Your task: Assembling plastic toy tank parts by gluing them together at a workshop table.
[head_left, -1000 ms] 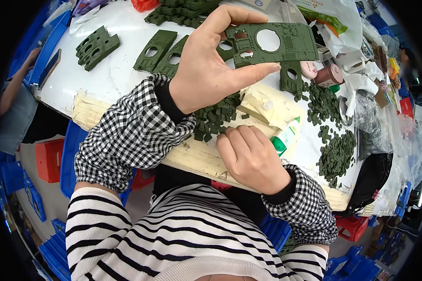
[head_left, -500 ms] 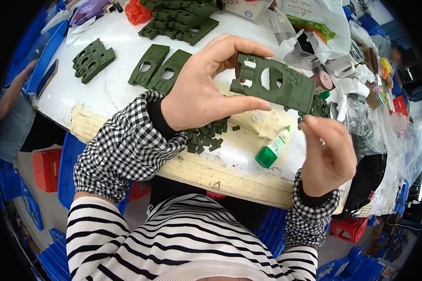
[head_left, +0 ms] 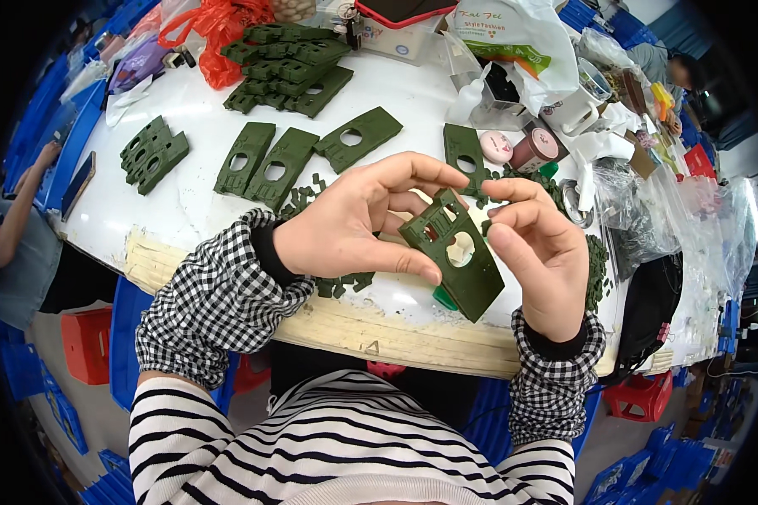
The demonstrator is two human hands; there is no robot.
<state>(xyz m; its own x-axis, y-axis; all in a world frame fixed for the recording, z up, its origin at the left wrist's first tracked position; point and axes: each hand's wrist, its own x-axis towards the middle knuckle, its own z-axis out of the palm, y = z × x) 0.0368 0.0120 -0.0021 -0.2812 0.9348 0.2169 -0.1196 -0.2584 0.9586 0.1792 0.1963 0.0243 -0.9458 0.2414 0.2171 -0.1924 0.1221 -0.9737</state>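
Note:
My left hand point(head_left: 358, 219) holds a dark green toy tank hull point(head_left: 472, 282) by its edges, between thumb and fingers. The flat hull has a large round hole and is tilted above the table's near edge. Close to its right side, my right hand point(head_left: 543, 252) has curled fingers, with a small green plastic piece point(head_left: 486, 227) at the fingertips, partly hidden. Beneath the held hull, the green end of a glue bottle point(head_left: 445, 297) shows; the rest is covered. Several small green pieces point(head_left: 345, 284) lie under my left hand.
More green hulls point(head_left: 358, 139) lie flat across the white table point(head_left: 185, 227), with a stack of them point(head_left: 290, 71) behind. A red plastic bag point(head_left: 219, 42) is at the back left. Tubs, clear bags point(head_left: 640, 223) and a white bag point(head_left: 514, 38) crowd the right side.
The held hull has come lower and turned, its end now pointing down and right. My right hand has moved up and left, close beside it. The view has shifted, showing more of the table.

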